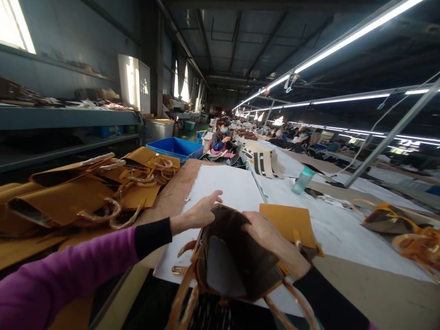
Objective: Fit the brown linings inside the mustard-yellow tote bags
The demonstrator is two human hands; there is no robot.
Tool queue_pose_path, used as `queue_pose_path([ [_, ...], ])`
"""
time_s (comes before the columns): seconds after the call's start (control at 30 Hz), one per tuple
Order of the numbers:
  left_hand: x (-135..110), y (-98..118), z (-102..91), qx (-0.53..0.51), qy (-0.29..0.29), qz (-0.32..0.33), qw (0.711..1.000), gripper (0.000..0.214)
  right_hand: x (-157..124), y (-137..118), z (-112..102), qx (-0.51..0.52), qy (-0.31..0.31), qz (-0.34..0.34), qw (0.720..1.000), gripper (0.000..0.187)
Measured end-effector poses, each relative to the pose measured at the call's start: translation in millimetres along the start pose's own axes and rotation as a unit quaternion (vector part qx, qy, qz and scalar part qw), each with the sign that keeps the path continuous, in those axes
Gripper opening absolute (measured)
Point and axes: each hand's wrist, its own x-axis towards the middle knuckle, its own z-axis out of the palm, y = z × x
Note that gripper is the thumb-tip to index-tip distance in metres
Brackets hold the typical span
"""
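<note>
— Hands?
— Left hand (201,212) released, fingers spread on the rim of the brown bag (237,266); right hand (271,238) grasps the opposite rim.
— Bag position?
— Between both hands, at the tabletop (343,233) edge.

Head view faces forward along workbench (378,293); bag (237,261) close below, tilt apparently slight.

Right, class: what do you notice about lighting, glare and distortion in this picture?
Head view: the strip lights and window blow out white; the wide lens stretches the purple sleeve; the brown bag is dim inside; far workers are soft.
</note>
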Motion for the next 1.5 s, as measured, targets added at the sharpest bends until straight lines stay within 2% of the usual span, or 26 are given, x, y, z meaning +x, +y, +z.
queue_pose_path([
  [0.13,38,-7,-16.7,-0.042,-0.158,0.075,0.984,0.052,-17,2,-5,0.010,-0.027,0.009,1.000,0.020],
  [0.23,63,-4,-11.5,-0.051,-0.208,0.094,0.972,0.046,-29,5,-4,-0.016,-0.018,0.045,0.999,0.019],
  [0.3,71,-2,-0.7,-0.048,-0.199,0.100,0.974,0.045,-34,9,0,-0.027,-0.013,0.071,0.997,0.019],
  [0.37,71,-1,10.7,-0.040,-0.163,0.128,0.977,0.042,-38,15,5,-0.035,0.001,0.087,0.996,0.020],
  [0.47,64,-3,20.2,-0.034,-0.116,0.149,0.981,0.036,-40,23,10,-0.023,0.024,0.072,0.997,0.021],
  [0.53,60,-3,20.6,-0.039,-0.108,0.147,0.982,0.032,-37,27,10,-0.006,0.025,0.051,0.998,0.021],
  [0.63,59,0,18.3,-0.030,-0.111,0.153,0.981,0.028,-28,28,5,-0.016,0.040,0.057,0.997,0.022],
  [0.8,61,4,19.1,0.008,-0.096,0.153,0.984,0.025,-7,17,-4,-0.085,0.080,0.035,0.993,0.018],
  [1.03,57,7,18.5,0.034,-0.080,0.158,0.984,0.025,2,7,-1,-0.187,0.092,0.027,0.978,0.028],
  [1.27,60,9,21.1,0.066,-0.056,0.137,0.987,0.032,8,2,1,-0.255,0.073,0.046,0.963,0.030],
  [1.5,63,2,25.2,0.018,-0.051,0.132,0.990,0.045,18,-3,4,-0.253,0.065,0.025,0.965,0.027],
])
